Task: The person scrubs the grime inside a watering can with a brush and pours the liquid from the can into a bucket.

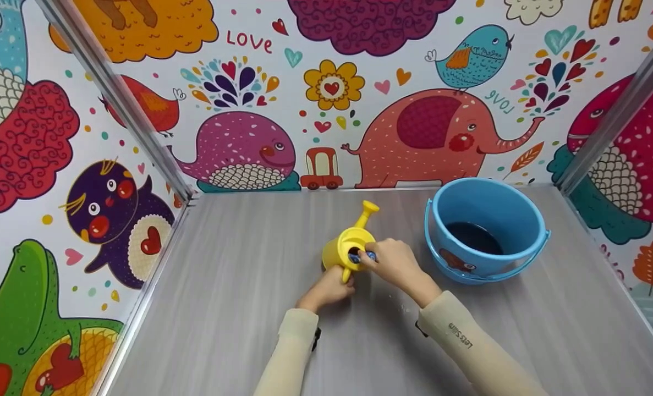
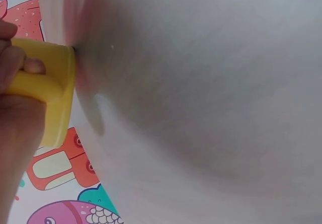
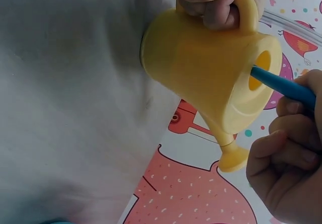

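Observation:
A yellow watering can point(image 1: 333, 254) stands on the grey table, its spout pointing toward the back wall. My left hand point(image 1: 329, 289) grips the can's handle, with the fingers curled through it in the right wrist view. My right hand point(image 1: 396, 265) is at the can's top opening and holds a slim blue stick-like thing point(image 3: 284, 87). The tip of this blue thing reaches into the opening, so its far end is hidden. In the left wrist view only the can's lower side and handle show beside the left hand point(image 2: 20, 118).
To the right of the can stands a light blue bucket point(image 1: 486, 206), with something dark at its bottom and its handle hanging down in front. Walls printed with cartoon animals and metal edge strips point(image 1: 139, 115) border the grey tabletop point(image 1: 238, 264).

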{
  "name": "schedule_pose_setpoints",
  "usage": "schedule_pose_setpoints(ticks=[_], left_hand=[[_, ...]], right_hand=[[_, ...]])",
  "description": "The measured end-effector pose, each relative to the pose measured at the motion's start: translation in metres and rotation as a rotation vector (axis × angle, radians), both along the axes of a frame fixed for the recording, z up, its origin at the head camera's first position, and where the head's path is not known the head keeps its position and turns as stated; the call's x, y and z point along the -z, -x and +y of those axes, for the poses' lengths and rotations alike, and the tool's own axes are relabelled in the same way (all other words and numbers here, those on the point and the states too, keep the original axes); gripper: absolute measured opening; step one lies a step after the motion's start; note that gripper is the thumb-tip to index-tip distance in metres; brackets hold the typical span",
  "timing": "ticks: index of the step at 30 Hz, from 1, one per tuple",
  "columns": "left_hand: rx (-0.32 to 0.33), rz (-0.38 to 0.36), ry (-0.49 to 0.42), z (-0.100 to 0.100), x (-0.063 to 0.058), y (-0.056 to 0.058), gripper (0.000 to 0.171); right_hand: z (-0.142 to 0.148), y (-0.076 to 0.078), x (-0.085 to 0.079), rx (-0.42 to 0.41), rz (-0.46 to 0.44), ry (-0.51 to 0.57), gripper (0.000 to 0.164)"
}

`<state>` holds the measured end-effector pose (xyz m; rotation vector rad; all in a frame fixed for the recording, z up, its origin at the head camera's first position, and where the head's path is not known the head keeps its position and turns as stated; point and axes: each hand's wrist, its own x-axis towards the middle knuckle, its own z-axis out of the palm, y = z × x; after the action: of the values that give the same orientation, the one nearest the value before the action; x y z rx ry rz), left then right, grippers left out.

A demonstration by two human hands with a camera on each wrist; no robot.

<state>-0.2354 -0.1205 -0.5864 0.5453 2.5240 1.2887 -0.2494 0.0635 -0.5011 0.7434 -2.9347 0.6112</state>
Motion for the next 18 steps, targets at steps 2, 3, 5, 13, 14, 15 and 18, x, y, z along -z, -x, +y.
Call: schedule_pose_setpoints(ticks=[2,3,5,13,14,15,18], left_hand=[[-0.005,-0.007,-0.003,0.0009,-0.0004,0.0011,0.037],[-0.006,-0.007,-0.007,0.0013,-0.0004,0.0016,0.037],[-0.008,-0.009,-0.009,0.0022,-0.0001,0.0023,0.036],[-0.021,-0.039,-0.002,0.0047,-0.0004,0.0018,0.034],[-0.022,-0.042,0.001,0.0046,-0.0001,0.0014,0.034],[-0.023,-0.041,0.002,0.0047,0.0001,0.0012,0.034],[-0.03,-0.045,0.0,0.0044,-0.0002,0.0008,0.035]], right_hand=[[-0.0003,0.0008,-0.0007,0.016,-0.013,0.005,0.032],[-0.0004,0.0011,-0.0011,0.023,-0.02,0.006,0.032],[0.0,0.0015,-0.0013,0.036,-0.028,0.007,0.032],[0.0038,0.0011,-0.0004,0.026,-0.048,0.055,0.032],[0.0043,0.0009,-0.0004,0.025,-0.05,0.062,0.033],[0.005,0.0007,-0.0006,0.026,-0.054,0.068,0.033],[0.0071,0.0003,-0.0021,0.038,-0.082,0.109,0.033]])
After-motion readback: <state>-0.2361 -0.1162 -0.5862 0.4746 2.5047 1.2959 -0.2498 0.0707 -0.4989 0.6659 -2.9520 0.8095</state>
